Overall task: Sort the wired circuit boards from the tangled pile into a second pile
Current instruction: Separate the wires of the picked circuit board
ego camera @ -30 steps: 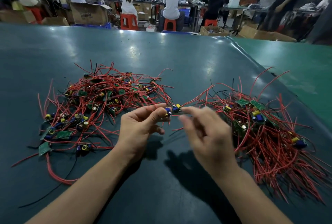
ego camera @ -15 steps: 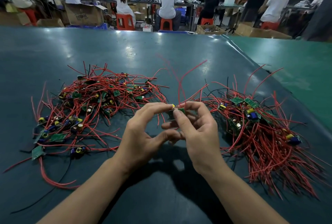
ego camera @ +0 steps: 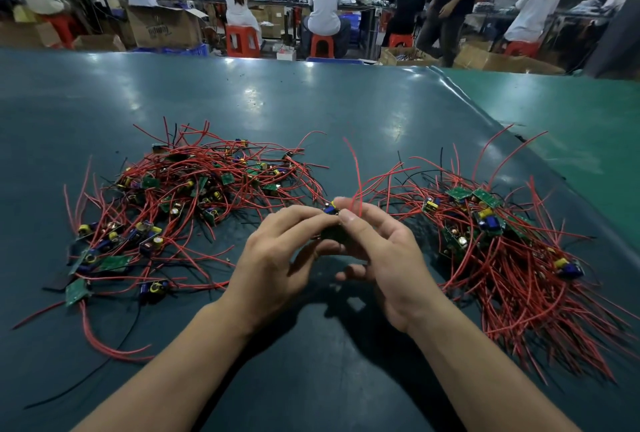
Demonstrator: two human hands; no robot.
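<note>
1. circuit board (ego camera: 333, 229) at frame centre, pinched between left hand (ego camera: 277, 258) and right hand (ego camera: 388, 258) fingertips, above the table (ego camera: 311, 113).
2. its red wires (ego camera: 356, 175) stick upward.
3. tangled pile (ego camera: 180, 199) centre-left; second pile (ego camera: 502, 251) centre-right.
4. risk: trailing wires could snag neighbours, dragging boards between piles.

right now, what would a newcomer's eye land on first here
Two heaps of red-wired boards on the dark green table: a loose tangled pile at left, a combed second pile at right. Between them, the left hand and right hand pinch one board, its red wires sticking up.
</note>
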